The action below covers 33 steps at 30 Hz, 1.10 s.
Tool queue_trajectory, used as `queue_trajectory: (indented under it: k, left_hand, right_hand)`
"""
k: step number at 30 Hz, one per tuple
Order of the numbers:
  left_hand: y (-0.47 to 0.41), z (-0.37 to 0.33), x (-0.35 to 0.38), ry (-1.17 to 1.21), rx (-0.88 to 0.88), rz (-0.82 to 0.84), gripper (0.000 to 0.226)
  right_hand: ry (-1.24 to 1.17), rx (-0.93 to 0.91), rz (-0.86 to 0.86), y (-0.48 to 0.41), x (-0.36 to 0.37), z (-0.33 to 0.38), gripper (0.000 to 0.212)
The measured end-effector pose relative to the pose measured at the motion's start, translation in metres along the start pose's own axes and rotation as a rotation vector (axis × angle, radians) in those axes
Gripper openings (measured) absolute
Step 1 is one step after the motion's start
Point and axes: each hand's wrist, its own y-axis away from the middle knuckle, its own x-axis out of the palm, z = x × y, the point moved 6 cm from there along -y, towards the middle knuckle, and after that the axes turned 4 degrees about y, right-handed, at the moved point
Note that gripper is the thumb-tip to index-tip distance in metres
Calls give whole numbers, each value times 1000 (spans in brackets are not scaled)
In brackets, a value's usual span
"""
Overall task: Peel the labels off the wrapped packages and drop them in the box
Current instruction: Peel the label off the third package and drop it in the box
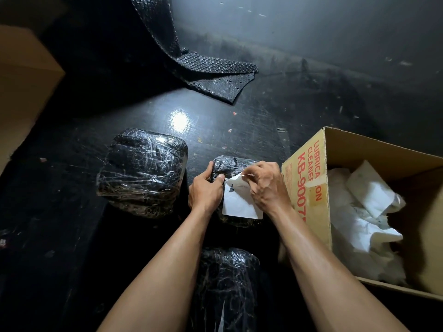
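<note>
Nearest the camera, low in the middle, lies a wrapped package: black, bound in shiny clear film, and partly hidden between the person's two bare forearms.

Just beyond it sits a small wrapped package of the same kind, and both hands are on it. The left hand grips its left end, fingers curled round the far side and thumb pressed on top. The right hand pinches the far corner of a white label between thumb and fingertips. That corner is lifted and folded back, while the near part of the label lies flat on the package.

To the left of the hands, close by but apart, stands a large wrapped package, blocky and glossy with film.

Just to the right of the right hand is an open cardboard box with red print on its side. Inside it is a heap of crumpled white sheets.

Everything rests on a dark surface speckled with small scraps, with a bright glare spot beyond the packages. Farther off, a sheet of black bubble wrap trails down onto it. At the far left edge stands a plain brown carton.
</note>
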Motion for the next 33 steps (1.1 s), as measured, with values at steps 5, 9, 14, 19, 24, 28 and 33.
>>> queue_trajectory:
  k: [5,9,14,19,24,28,33]
  left_hand:
    - [1,-2,0,7,-3,-6,54]
    - [1,-1,0,12,-4,-14,54]
    - [0,-1,0,14,0,-7,55]
    - [0,-1,0,32,-4,-7,56]
    - [-3,-2,2,37,-23,39,59]
    - [-5,-5,6,16,1,93,74]
    - [-6,-6,5,-89,62,97,89]
  right_hand:
    - [10,-8,31,0,-9,2,8]
    - [31,1,45,-2,-15,-1,8]
    - [76,0,111,-1,-22,0,10]
    - [69,-27,125,-1,-26,2,8]
    - [66,-41,138,-1,-29,5,14]
    - [71,-50,133,0,-32,6,20]
    - [67,-44,132,2,-33,9,17]
